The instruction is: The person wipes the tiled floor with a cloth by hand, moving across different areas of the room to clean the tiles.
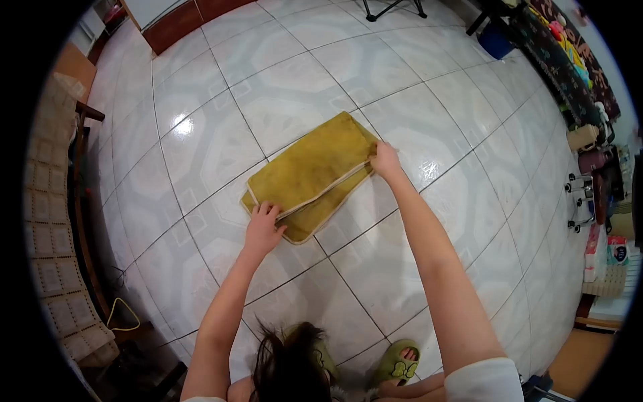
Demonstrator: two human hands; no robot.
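Note:
A mustard-yellow cloth [311, 157] with a pale edging lies on the floor, folded over on itself, its upper layer not quite covering the lower one. At its near left corner is my left hand [262, 233], fingers curled over the upper layer's edge and thumb at the underside. My right hand [385, 161] pinches the right end of that same edge; its fingertips are partly hidden by the hand. Dark smudges show on the cloth's upper face.
Glossy pale tiles [442, 281] surround the cloth. Below my arms are my feet in green slippers [396, 362]. A bench with a patterned cover [53, 254] runs along the left. On the right stand a dark-covered table [549, 60], a blue bin [495, 41] and assorted household items.

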